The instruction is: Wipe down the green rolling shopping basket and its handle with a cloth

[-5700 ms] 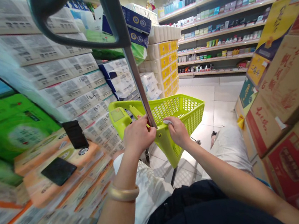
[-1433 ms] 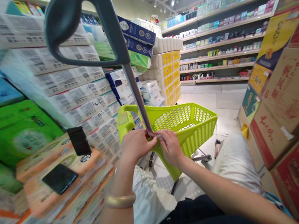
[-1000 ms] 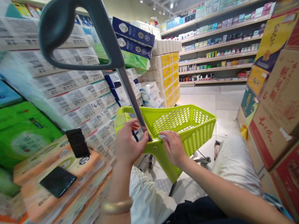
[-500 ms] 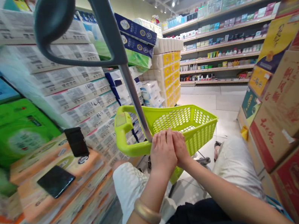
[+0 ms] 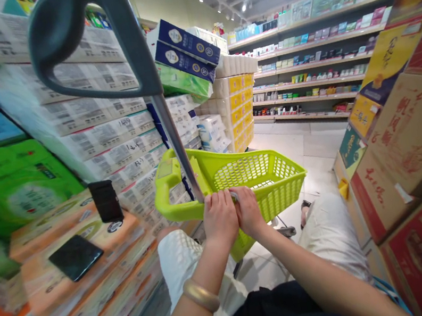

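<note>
My left hand (image 5: 221, 220) is closed over the near rim of a lime-green shopping basket (image 5: 281, 189), close to the foot of a metal pole (image 5: 175, 137). My right hand (image 5: 249, 210) sits right beside it, fingers bent over the same rim. A small shiny grey piece shows between the hands; its kind is unclear. The pole leans up and left to a dark grey loop handle (image 5: 139, 46). How the pole joins the basket is hidden. The basket has perforated sides and a thick loop-shaped end on the left, and it stands between my knees.
At left, a black phone (image 5: 76, 257) and a dark upright object (image 5: 105, 201) rest on orange tissue packs (image 5: 126, 234). White packs (image 5: 119, 119) are stacked behind. Cardboard cartons (image 5: 412, 129) line the right side. Stocked shelves (image 5: 309, 66) stand beyond the tiled floor (image 5: 304, 137).
The loop handle and pole have shifted left, and the basket's near end has moved slightly left. My hands have moved left and a little apart, showing the shiny piece between them.
</note>
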Tool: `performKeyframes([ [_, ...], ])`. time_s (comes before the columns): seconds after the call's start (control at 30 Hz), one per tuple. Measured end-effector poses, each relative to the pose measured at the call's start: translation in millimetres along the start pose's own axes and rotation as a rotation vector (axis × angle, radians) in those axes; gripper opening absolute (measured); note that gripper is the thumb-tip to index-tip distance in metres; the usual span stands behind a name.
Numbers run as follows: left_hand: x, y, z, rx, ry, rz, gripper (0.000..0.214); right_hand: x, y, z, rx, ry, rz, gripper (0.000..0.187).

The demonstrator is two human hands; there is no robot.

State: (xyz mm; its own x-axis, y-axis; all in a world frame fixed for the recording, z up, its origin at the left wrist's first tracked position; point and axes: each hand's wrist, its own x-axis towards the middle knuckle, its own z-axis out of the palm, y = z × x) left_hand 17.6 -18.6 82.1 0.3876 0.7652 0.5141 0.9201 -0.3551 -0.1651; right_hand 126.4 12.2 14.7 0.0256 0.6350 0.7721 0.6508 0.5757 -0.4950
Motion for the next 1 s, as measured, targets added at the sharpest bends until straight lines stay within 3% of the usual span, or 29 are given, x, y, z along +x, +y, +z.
performKeyframes([
  [0.13, -4.0, -4.5, -1.8, -0.002, 0.002, 0.004, 0.047, -4.8, 8.1, -7.2, -0.008, -0.106, -0.125, 0.054],
  [0.23, -5.2, -5.9, -3.5, -0.002, -0.005, -0.004, 0.051, -8.8, 18.3, -11.2, -0.099, -0.073, -0.076, 0.058],
  [0.47, -5.1, -5.1, -4.7, 0.036, -0.022, 0.006, 0.046, -5.1, -2.0, 8.8, -0.05, -0.061, -0.094, 0.043],
  [0.57, -6.1, -5.8, -6.4, 0.033, -0.03, 0.018, 0.048, -3.9, 7.2, 3.2, -0.05, -0.066, -0.115, 0.039],
  [0.73, -6.8, -4.3, -8.8, 0.021, -0.031, 0.015, 0.05, -14.0, 32.9, -17.6, -0.039, 0.127, -0.032, 0.036],
  [0.83, -6.3, -1.8, -8.8, 0.02, -0.023, 0.004, 0.048, -24.5, 23.1, -15.8, -0.014, 0.224, -0.057, 0.036],
  [1.0, -6.6, 1.2, -8.4, -0.004, -0.025, 0.013, 0.05, -31.9, -5.1, -0.1, 0.0, 0.156, -0.15, 0.032],
])
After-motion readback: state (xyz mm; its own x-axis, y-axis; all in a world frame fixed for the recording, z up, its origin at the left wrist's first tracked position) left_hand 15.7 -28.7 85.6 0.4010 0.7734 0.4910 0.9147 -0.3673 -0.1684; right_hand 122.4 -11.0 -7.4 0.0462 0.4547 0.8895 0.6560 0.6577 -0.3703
